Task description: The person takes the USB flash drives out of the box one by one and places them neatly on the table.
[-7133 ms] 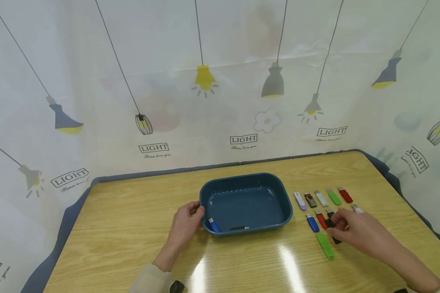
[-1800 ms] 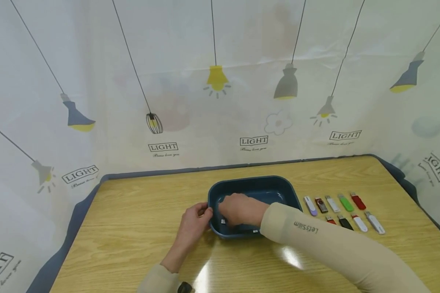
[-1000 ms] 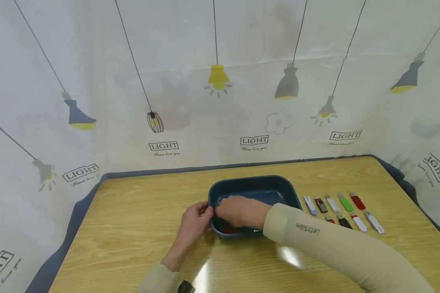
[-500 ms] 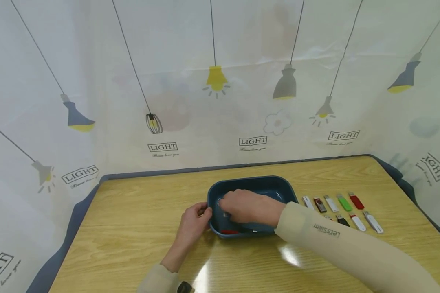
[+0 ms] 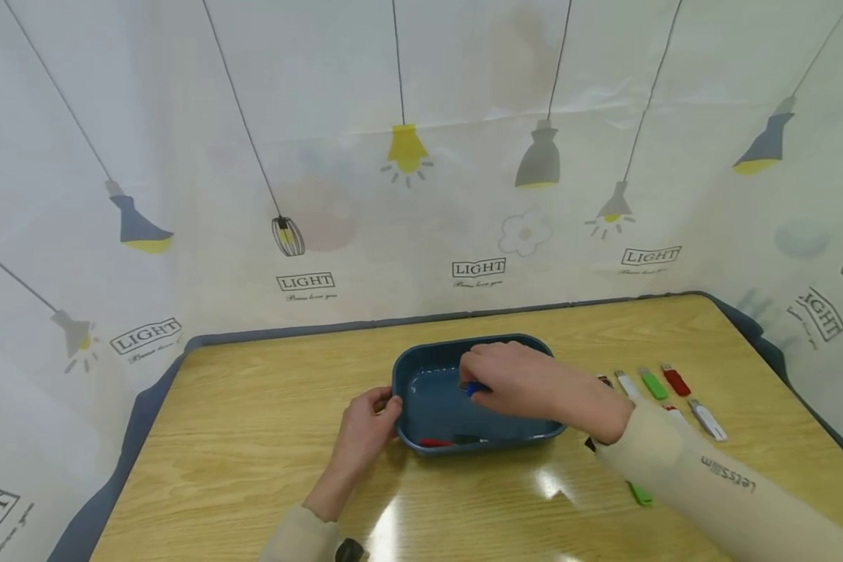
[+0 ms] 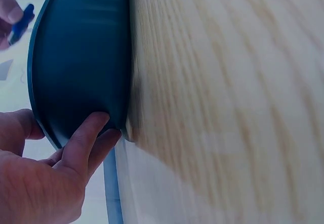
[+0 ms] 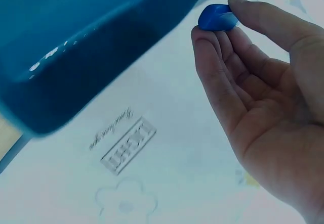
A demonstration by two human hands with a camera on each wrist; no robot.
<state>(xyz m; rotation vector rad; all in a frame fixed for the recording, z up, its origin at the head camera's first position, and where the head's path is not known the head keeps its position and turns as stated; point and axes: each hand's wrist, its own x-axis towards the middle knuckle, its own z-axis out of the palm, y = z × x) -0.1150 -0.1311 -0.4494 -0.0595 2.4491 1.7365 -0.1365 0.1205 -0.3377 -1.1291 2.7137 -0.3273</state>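
My right hand point(image 5: 516, 381) is above the dark blue tray point(image 5: 432, 394), pinching a blue USB stick point(image 5: 474, 388) between thumb and fingers. In the right wrist view the blue USB stick point(image 7: 217, 17) sits at the fingertips. My left hand point(image 5: 365, 421) holds the tray's left end. In the left wrist view its fingers lie against the tray's outer wall point(image 6: 81, 57) and the thumb is at the rim. Inside the tray, along the near wall, lie a red stick point(image 5: 435, 442) and a black one point(image 5: 467, 439).
More USB sticks lie right of the tray, among them a white one point(image 5: 627, 383), a green one point(image 5: 652, 382), a red one point(image 5: 677, 380) and a grey-white one point(image 5: 707, 419). My right sleeve point(image 5: 709, 468) hides part of the rows. A printed curtain point(image 5: 365, 234) stands behind the table.
Seven seconds ago my right hand was at the sticks on the table; later it reached into the tray. It has now risen rightward with the blue USB stick. A red stick now lies in the tray.
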